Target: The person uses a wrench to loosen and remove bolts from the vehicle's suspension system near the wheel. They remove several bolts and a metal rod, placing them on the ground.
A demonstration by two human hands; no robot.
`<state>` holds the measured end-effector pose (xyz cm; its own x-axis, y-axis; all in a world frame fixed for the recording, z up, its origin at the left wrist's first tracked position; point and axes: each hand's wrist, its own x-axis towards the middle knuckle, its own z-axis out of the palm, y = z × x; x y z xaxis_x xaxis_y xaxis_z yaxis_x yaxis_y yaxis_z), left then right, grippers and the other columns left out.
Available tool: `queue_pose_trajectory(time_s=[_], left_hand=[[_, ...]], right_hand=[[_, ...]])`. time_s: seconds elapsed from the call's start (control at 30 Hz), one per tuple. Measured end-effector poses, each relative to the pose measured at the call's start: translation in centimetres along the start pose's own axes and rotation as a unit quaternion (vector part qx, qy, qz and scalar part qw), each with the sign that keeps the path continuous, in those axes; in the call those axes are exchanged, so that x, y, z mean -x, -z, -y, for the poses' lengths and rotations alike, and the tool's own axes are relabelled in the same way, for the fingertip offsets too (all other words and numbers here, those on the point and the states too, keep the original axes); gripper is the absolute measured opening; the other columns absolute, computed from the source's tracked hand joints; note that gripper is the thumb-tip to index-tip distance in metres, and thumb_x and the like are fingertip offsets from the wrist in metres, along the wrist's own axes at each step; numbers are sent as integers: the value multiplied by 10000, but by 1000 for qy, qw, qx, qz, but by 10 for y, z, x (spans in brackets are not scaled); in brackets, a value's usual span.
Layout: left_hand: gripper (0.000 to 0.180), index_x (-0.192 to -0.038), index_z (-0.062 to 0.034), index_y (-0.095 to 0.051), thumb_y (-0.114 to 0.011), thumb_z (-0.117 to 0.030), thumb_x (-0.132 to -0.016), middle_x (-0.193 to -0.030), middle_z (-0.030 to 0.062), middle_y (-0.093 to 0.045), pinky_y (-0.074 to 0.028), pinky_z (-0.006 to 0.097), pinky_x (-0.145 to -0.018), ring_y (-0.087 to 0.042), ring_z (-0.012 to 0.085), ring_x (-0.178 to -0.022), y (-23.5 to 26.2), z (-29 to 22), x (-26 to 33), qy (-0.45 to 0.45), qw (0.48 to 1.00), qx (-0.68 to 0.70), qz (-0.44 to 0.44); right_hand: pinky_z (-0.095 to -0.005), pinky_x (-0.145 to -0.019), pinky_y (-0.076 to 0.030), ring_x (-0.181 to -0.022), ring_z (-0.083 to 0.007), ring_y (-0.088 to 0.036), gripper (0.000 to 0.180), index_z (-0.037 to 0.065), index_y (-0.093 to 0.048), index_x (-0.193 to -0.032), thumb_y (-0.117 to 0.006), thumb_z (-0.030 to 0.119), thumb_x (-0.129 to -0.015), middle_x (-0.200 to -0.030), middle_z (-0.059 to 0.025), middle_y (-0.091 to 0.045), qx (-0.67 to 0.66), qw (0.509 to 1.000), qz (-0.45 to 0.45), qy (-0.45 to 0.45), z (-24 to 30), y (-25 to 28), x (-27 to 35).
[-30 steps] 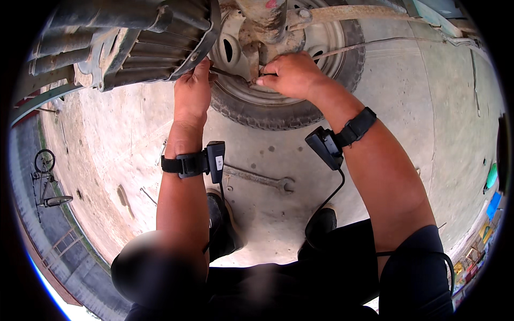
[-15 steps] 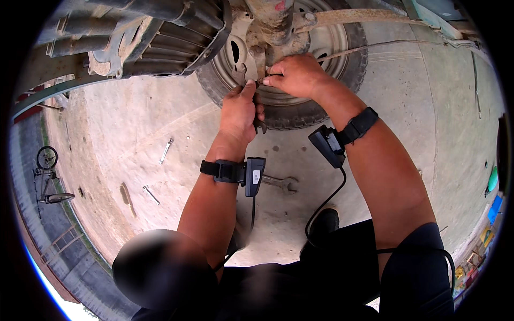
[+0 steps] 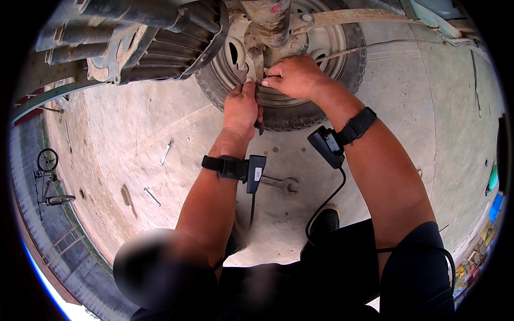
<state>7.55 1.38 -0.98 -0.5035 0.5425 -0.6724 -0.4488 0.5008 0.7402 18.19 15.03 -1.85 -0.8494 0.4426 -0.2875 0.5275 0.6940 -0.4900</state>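
Note:
My left hand (image 3: 240, 108) is closed around a wrench (image 3: 260, 128) in front of the wheel. Its lower end sticks out below my fingers, and the upper end shows beyond my thumb. Close beside it on the right, my right hand (image 3: 295, 78) has thumb and forefinger pinched together at a small part below the rusty axle housing (image 3: 269, 24). What lies between those fingertips is too small to make out. Behind both hands are the pale wheel rim (image 3: 335, 40) and its dark tyre (image 3: 292, 119).
A large open-ended wrench (image 3: 289, 185) lies on the concrete floor below my hands. Two smaller wrenches, one upper (image 3: 166, 153) and one lower (image 3: 152, 196), lie to the left. A ribbed black casing (image 3: 179, 48) overhangs at upper left; a rusty bar (image 3: 358, 17) runs rightward.
The wrench in my left hand has turned, so its lower jaw now shows more edge-on. My left hand has rolled slightly with it. My right hand keeps its pinch in nearly the same place.

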Motion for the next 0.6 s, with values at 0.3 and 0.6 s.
queue_pose_trajectory(time_s=[0.3,0.6], left_hand=[[262,-1014,-28,-606,-540,-281,-1024,-667,5,-473,-379,284,-475,-473,128,-524,13,-1,9,-20,1000,-2,-8],[287,-960,3,-664,-641,-281,-991,-832,44,-564,-429,260,-699,-511,145,-714,62,-6,18,-276,938,-183,-105]], right_hand=[[-413,-941,-486,-1046,-297,-662,466,138,-732,-1153,-581,516,-927,-1092,-78,-725,-6,1000,7,-5,1,0,0],[-391,-925,-508,-1045,-309,-657,403,134,-726,-1158,-625,446,-925,-1096,-99,-718,-45,999,-13,11,-3,-2,1]])
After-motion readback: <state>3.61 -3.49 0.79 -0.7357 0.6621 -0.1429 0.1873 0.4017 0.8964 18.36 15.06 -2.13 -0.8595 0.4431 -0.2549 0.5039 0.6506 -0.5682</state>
